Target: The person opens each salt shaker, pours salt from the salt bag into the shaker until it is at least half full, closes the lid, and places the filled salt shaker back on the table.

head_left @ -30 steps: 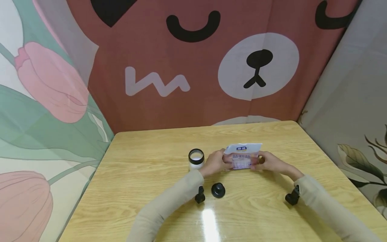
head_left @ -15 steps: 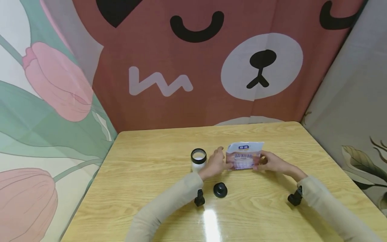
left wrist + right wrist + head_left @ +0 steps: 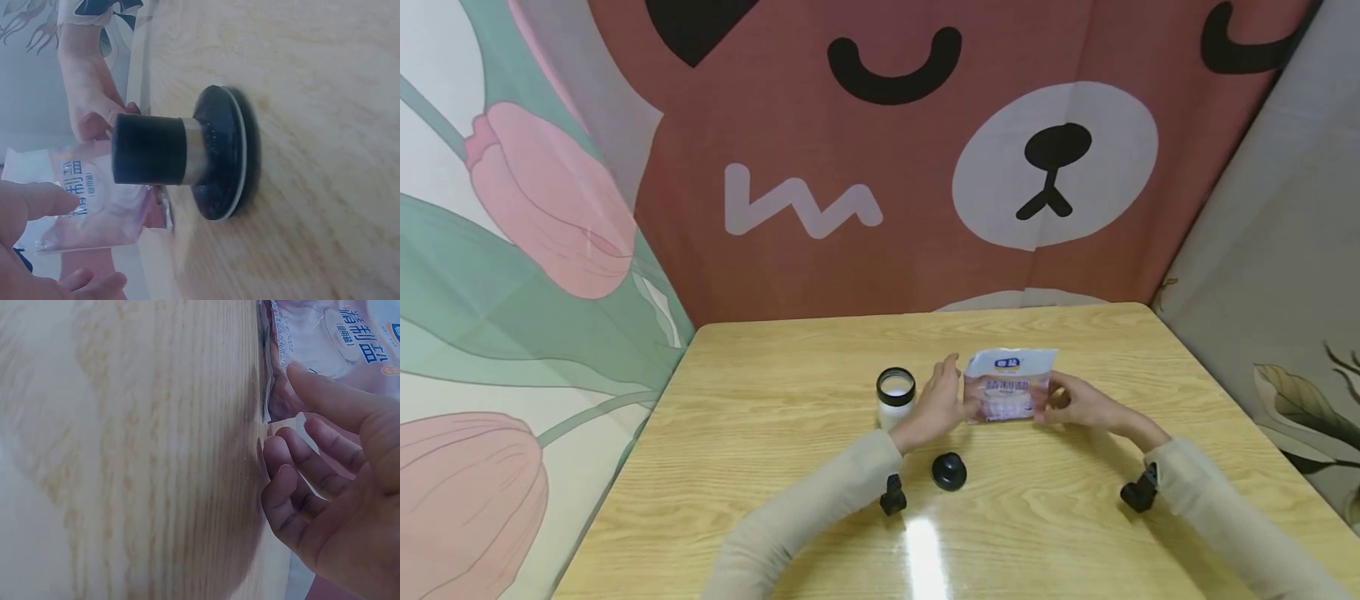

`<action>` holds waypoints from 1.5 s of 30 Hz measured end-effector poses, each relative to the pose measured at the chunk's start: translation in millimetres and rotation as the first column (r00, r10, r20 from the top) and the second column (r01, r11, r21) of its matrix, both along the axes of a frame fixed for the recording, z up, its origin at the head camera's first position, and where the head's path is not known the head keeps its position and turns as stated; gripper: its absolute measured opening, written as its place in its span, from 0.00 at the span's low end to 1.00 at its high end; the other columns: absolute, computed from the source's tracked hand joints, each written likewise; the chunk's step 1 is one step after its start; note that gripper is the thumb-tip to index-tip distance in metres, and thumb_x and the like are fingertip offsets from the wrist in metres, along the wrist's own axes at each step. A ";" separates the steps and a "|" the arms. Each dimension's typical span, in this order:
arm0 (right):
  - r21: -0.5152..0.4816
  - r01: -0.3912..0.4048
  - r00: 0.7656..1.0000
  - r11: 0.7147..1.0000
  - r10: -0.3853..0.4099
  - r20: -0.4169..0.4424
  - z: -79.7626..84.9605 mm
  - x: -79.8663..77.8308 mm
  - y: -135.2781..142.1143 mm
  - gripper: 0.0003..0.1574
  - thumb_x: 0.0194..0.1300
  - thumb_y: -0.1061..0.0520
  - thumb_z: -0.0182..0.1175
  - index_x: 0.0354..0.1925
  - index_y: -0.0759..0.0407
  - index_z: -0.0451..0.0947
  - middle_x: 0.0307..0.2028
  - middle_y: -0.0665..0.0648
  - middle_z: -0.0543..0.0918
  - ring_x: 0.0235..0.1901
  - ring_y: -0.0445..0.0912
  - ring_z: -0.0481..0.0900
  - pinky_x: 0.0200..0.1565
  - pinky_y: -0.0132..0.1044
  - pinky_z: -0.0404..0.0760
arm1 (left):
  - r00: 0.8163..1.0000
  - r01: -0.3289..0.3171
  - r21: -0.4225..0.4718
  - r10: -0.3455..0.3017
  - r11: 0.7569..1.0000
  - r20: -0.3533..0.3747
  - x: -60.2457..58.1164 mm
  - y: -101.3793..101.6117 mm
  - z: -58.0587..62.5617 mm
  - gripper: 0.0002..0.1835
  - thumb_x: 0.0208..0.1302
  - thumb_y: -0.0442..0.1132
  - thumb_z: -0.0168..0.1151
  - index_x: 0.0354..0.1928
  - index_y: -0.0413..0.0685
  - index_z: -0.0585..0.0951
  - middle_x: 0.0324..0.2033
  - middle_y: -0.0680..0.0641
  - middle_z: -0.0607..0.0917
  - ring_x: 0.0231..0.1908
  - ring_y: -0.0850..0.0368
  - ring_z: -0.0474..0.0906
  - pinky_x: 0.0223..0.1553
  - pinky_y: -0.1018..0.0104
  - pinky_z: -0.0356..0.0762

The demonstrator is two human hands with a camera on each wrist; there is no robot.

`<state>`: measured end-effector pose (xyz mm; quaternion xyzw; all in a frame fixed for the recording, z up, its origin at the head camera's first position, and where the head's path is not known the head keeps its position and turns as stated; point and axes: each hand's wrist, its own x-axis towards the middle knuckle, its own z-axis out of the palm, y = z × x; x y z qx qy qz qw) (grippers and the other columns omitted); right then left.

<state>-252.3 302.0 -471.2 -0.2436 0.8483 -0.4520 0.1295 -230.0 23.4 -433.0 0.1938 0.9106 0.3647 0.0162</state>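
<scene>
A pink-and-white bag of salt (image 3: pixel 1006 392) stands upright on the table, its printed front turned toward me. My left hand (image 3: pixel 929 407) is at the bag's left side, fingers straight and spread, the thumb overlapping the lower left edge. On the other side my right hand (image 3: pixel 1086 403) is loosely curved; in the right wrist view its thumb (image 3: pixel 331 394) lies over the bag's front edge, with the other fingertips beside the bag's corner. Left of the left hand stands a lidless white jar (image 3: pixel 895 408) with a black rim. A black knobbed lid (image 3: pixel 150 150) lies nearer me.
The wooden table (image 3: pixel 760 392) reaches back to a red-brown cloth (image 3: pixel 820 275) with an animal face. Flowered cloths hang at both sides. A small black camera mount sits at each wrist, close over the tabletop.
My left hand has opened its fingers and drawn back from the bag. The right hand stays at the right edge, and the bag looks slightly straighter. The head view has shifted a little.
</scene>
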 end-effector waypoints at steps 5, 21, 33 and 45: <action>0.017 -0.006 1.000 1.000 0.006 -0.001 4.6 0.6 -0.8 0.28 0.51 0.59 0.65 0.48 0.61 0.64 0.35 0.66 0.71 0.26 0.51 0.73 0.21 0.39 0.75 | 0.997 0.006 0.032 -0.003 0.999 -0.080 2.0 -1.6 6.2 0.42 0.54 0.41 0.62 0.65 0.43 0.49 0.49 0.44 0.66 0.42 0.57 0.69 0.42 0.68 0.71; 0.062 0.013 0.999 0.998 -0.011 -0.031 10.0 1.7 -0.1 0.24 0.52 0.57 0.65 0.40 0.62 0.63 0.36 0.64 0.70 0.33 0.54 0.75 0.33 0.38 0.75 | 0.986 0.006 0.084 0.008 0.996 -0.167 0.0 -9.5 19.9 0.39 0.53 0.43 0.63 0.63 0.43 0.54 0.49 0.45 0.67 0.47 0.55 0.69 0.45 0.65 0.70; 0.040 0.010 0.997 0.999 -0.007 -0.071 11.7 6.2 1.3 0.23 0.52 0.58 0.65 0.42 0.63 0.65 0.36 0.63 0.71 0.33 0.54 0.74 0.34 0.39 0.76 | 0.978 0.050 0.129 -0.022 0.990 -0.206 -2.3 -19.3 25.4 0.35 0.56 0.45 0.60 0.63 0.44 0.57 0.49 0.47 0.68 0.44 0.57 0.69 0.43 0.69 0.70; -0.015 0.020 0.986 1.000 -0.022 -0.168 15.5 10.9 3.4 0.21 0.52 0.60 0.65 0.40 0.65 0.65 0.36 0.65 0.71 0.26 0.52 0.75 0.27 0.35 0.77 | 0.960 0.100 0.192 -0.044 0.976 -0.275 -2.6 -24.6 32.4 0.26 0.57 0.41 0.60 0.57 0.45 0.67 0.48 0.50 0.71 0.46 0.60 0.69 0.47 0.71 0.68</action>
